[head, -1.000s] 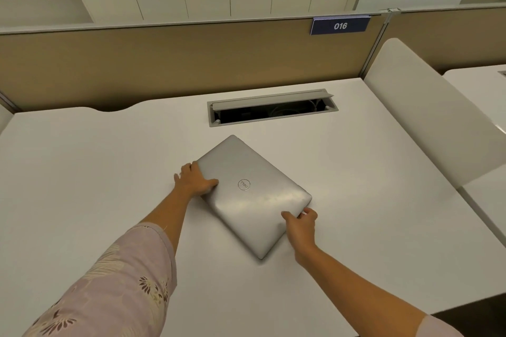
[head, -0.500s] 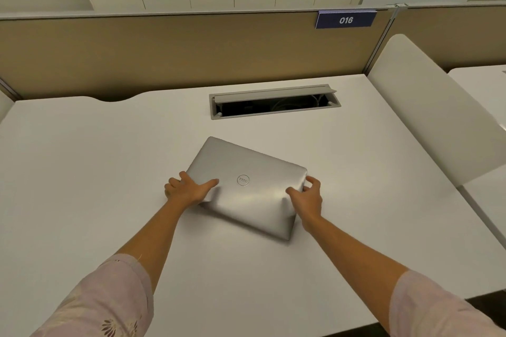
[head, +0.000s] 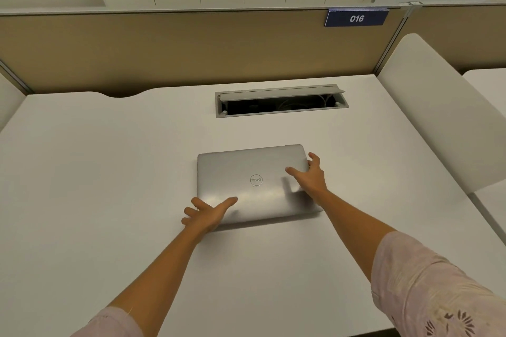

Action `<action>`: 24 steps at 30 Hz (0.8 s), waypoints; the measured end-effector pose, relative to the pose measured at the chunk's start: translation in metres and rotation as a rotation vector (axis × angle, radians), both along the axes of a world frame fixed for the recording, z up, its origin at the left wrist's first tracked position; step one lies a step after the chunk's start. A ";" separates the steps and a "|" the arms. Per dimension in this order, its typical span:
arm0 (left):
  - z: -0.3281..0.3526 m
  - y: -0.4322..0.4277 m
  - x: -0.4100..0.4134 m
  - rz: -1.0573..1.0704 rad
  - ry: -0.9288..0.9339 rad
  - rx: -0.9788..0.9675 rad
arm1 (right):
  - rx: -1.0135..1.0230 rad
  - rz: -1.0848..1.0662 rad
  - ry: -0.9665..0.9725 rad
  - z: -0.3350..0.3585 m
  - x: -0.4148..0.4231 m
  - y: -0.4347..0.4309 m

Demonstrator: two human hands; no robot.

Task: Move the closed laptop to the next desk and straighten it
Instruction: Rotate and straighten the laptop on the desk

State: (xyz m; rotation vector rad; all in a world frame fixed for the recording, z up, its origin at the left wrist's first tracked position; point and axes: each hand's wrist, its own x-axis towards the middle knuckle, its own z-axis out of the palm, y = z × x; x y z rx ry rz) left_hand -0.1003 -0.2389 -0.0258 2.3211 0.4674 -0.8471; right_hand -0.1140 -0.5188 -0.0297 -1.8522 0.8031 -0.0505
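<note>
A closed silver laptop (head: 254, 169) with a round logo lies flat on the white desk (head: 104, 178), a little in front of the middle. Its long edges run almost parallel to the desk's back edge. My left hand (head: 208, 213) holds the near left corner, with the thumb on the lid and the fingers spread along the side. My right hand (head: 310, 176) grips the right edge, its thumb on the lid and its fingers curled over the far right corner.
An open grey cable hatch (head: 282, 101) is set into the desk behind the laptop. A tan partition (head: 164, 49) with a blue "016" tag (head: 356, 18) closes the back. A white side divider (head: 443, 112) separates this desk from another desk (head: 487, 82) on the right.
The laptop has turned from a diagonal lie to nearly square with the desk. My right hand swung from its near corner to its right edge, and my left hand moved to the near left corner.
</note>
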 end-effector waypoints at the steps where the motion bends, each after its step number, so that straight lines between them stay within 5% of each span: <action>1: -0.002 -0.002 -0.002 0.008 -0.012 0.005 | -0.029 0.034 -0.007 -0.002 -0.004 -0.001; 5: -0.013 -0.002 -0.016 -0.034 -0.186 0.076 | -0.200 0.223 -0.020 -0.016 -0.031 -0.003; 12: -0.044 0.028 -0.040 -0.528 -0.533 0.062 | -0.397 0.494 -0.152 -0.045 -0.099 -0.012; 24: -0.042 0.028 -0.035 -0.523 -0.570 0.006 | -0.358 0.311 -0.269 -0.051 -0.099 -0.007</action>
